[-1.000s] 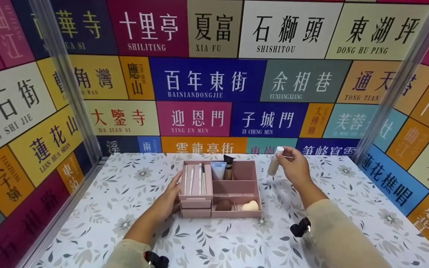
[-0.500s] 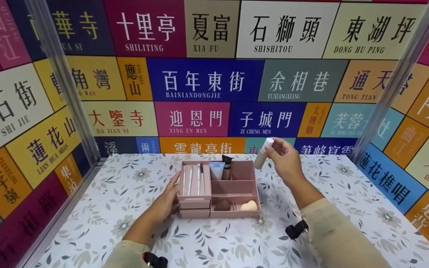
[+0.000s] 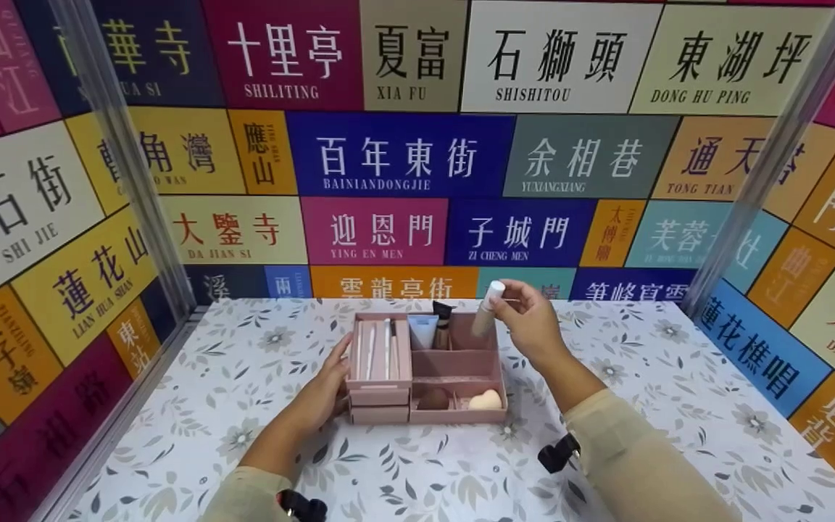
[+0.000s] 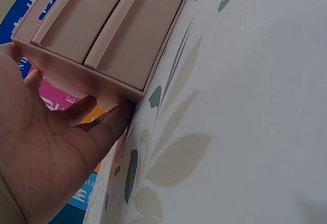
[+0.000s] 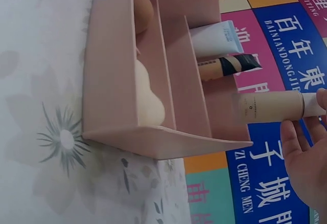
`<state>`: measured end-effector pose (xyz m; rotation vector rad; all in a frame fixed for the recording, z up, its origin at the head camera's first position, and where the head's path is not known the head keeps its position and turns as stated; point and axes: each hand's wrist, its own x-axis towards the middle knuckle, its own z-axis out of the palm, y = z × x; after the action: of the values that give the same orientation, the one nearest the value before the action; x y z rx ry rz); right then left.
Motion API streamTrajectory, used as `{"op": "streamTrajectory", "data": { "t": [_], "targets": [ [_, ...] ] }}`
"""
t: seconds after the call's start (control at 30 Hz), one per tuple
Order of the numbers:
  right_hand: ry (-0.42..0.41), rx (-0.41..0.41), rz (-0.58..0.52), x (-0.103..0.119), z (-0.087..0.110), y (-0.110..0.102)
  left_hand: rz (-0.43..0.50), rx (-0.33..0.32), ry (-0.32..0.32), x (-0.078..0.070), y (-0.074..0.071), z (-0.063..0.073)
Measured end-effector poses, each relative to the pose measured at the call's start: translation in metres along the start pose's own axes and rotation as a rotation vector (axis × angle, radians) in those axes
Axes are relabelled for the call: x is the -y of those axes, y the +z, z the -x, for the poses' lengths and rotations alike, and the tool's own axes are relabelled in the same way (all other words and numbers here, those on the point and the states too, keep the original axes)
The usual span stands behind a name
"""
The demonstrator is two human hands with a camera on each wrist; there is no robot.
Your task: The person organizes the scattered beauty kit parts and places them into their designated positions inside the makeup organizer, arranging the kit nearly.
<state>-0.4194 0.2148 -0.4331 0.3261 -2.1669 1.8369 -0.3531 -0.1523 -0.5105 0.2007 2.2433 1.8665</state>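
My right hand (image 3: pixel 532 322) pinches a foundation bottle (image 3: pixel 485 317) by its white cap. The bottle tilts, and its lower end is inside the back right compartment of the pink makeup organizer (image 3: pixel 457 416). In the right wrist view, the beige bottle (image 5: pixel 273 106) lies beside a dark-capped tube (image 5: pixel 212 70) and a white squeeze tube (image 5: pixel 212 39) in the back row. My left hand (image 3: pixel 323 391) rests against the organizer's left side. In the left wrist view, its fingers (image 4: pixel 110 127) touch the side near the drawers without gripping them.
Thin pencils or brushes (image 3: pixel 387 348) lie in the top left tray. A brown makeup sponge (image 3: pixel 435 399) and a cream one (image 3: pixel 487 400) sit in the front compartments. The table (image 3: pixel 417 471) has a leaf-print cover, with sign-covered walls (image 3: pixel 403 154) behind and at the sides.
My right hand has carried the foundation bottle left from beside the organizer, first raising it, then lowering its end into the back right compartment. My left hand has stayed at the side.
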Motion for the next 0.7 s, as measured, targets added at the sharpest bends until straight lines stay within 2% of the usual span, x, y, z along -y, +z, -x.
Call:
{"op": "streamTrajectory", "data": {
  "t": [0.2,0.47,0.7],
  "targets": [
    [0.024,-0.012,0.019,-0.011,0.0,0.006,0.007,0.01,0.001,0.001,-0.001,-0.001],
    [0.012,-0.013,0.037,-0.018,-0.001,0.011,0.014,0.015,-0.027,-0.002,-0.001,0.002],
    [0.039,0.013,0.133,-0.022,0.002,0.012,0.048,0.012,0.006,-0.002,0.001,0.001]
  ]
}}
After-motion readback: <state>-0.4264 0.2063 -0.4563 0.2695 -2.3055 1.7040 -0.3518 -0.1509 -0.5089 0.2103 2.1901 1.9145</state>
